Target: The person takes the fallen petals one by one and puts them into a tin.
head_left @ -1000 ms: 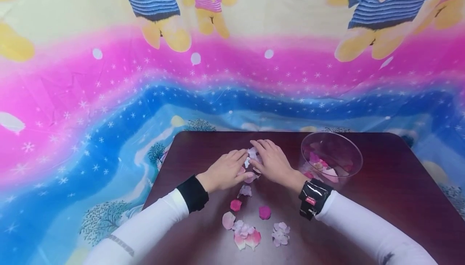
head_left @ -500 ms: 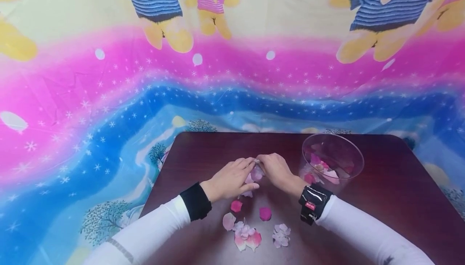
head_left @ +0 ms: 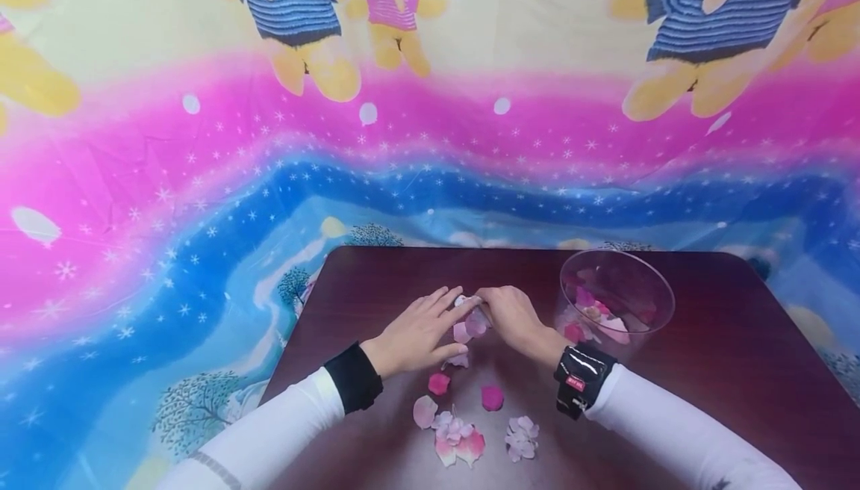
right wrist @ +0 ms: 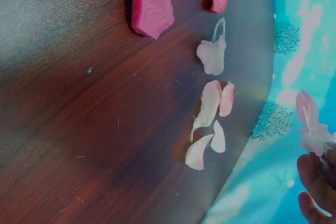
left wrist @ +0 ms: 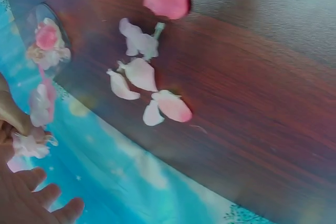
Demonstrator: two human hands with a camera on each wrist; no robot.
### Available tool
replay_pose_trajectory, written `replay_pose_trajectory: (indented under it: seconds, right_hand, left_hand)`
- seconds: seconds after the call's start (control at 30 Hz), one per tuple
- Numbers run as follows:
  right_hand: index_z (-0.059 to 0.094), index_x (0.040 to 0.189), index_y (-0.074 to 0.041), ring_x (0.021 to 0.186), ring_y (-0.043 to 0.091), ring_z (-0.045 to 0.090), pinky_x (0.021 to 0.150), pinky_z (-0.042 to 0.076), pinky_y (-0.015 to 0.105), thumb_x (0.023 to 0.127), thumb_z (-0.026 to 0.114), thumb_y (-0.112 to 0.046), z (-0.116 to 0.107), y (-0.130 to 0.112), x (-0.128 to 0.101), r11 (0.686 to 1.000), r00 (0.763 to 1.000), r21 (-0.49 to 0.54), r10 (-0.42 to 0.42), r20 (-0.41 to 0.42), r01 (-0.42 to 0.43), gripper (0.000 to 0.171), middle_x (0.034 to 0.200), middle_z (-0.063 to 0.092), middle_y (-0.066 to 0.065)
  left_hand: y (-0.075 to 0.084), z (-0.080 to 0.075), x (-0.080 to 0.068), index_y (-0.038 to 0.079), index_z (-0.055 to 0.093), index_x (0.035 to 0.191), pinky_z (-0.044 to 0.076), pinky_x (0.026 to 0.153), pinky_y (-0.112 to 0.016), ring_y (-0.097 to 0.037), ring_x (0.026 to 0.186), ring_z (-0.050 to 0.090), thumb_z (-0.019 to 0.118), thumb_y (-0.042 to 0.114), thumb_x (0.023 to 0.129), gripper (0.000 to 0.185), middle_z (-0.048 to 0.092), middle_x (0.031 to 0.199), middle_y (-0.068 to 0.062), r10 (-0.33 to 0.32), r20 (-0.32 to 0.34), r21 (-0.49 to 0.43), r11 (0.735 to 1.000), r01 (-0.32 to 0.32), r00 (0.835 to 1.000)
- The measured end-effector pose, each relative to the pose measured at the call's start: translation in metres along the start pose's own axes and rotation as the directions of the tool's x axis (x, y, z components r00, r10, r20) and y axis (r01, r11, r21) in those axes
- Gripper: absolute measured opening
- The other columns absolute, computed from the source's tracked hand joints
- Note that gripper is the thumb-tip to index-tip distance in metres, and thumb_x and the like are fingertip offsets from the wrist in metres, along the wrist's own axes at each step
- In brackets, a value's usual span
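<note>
pale petals (head_left: 472, 320) pinched by right hand (head_left: 513, 317), left hand (head_left: 416, 332) flat alongside

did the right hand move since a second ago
Yes. The right hand has drawn back toward the person and curled around pale petals, judged against the clear bowl, which stays put beside it.

Both arms wear long white sleeves. The left sleeve (head_left: 269, 430) ends in a black cuff (head_left: 354, 376) and bears a thin grey band further up. A glossy black strap (head_left: 579, 380) with a small red label wraps the right wrist.
</note>
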State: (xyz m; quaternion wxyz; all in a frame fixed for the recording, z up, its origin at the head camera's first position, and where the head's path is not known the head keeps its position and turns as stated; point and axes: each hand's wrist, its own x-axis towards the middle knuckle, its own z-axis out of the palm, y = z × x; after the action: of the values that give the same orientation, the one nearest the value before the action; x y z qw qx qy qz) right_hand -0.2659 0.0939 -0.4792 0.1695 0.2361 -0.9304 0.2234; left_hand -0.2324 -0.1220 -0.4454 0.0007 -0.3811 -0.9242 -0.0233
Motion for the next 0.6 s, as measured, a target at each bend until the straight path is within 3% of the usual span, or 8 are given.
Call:
replay_pose_trajectory:
  seconds: [0.3,0.6]
  right_hand:
    - [0.078,0.086,-0.012,0.059,0.013,0.059,0.056,0.047,0.034,0.092,0.071,-0.008,0.003,0.003,-0.004,1.0,1.0,0.017,-0.021,-0.008,0.021,0.011,0.068,0.07,-0.004]
    - [0.079,0.086,-0.013,0.059,0.012,0.059,0.057,0.047,0.032,0.092,0.071,-0.009,0.003,0.003,-0.005,1.0,0.999,0.004,-0.029,-0.013,0.029,0.01,0.069,0.072,-0.003]
  left_hand:
    - [-0.016,0.011,-0.01,0.034,0.015,0.163,0.019,0.122,-0.066,-0.036,0.158,0.02,0.042,0.071,0.095,0.083,0.021,0.17,-0.01,-0.14,0.014,-0.012,0.99,0.14,0.99]
    - [-0.018,0.014,-0.012,0.032,0.019,0.163,0.02,0.121,-0.068,-0.039,0.156,0.023,0.044,0.07,0.095,0.081,0.023,0.169,-0.011,-0.162,-0.001,-0.029,0.986,0.162,0.987]
